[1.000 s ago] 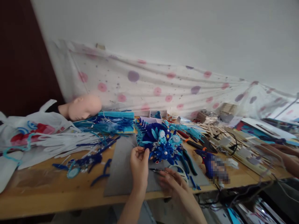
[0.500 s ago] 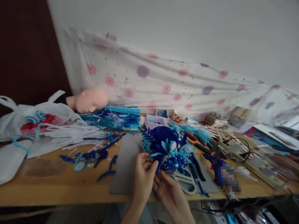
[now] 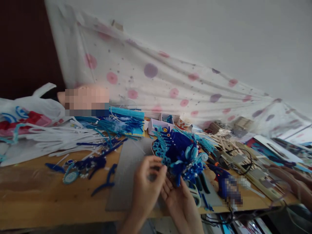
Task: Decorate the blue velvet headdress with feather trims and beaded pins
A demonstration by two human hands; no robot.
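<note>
A wooden table (image 3: 36,195) is running along a pale wall, and a cloth with pink and purple spots (image 3: 151,78) is hanging behind it. A grey mat (image 3: 126,172) is lying at the centre of the near edge.

1. Position. The blue headpiece (image 3: 179,151) is sitting tilted above the far right corner of the mat, raised on my hands.
2. Grip. My left hand (image 3: 146,185) is curling in at 8 o'clock of the headpiece, thumb and fingers narrowing to a pinch on its scalloped rim. My right hand (image 3: 179,200) is lying palm up at 6 o'clock, beneath it. Its fingertips are running under the flowers, so I cannot tell how far it is closing.
3. Progress. I am judging the headpiece as far along. Petals, beads and round pale discs are already covering its front densely. Loose blue pieces (image 3: 85,162) are lying at 9 o'clock and white strips (image 3: 56,139) at 10 o'clock, none of them attached. Motion blur is hiding what is left at the rim.
4. Tools. White-handled scissors (image 3: 196,195) are lying at 5 o'clock. A blue glue gun (image 3: 216,172) is lying at 4 o'clock.
5. Another person's hand (image 3: 292,182) is resting at 3 o'clock, well apart.
6. Writing. The plastic bag (image 3: 26,112) at 9 o'clock is showing red and blue print, which is unreadable. The gun's body is blurred out. I am reading no brand or label.
</note>
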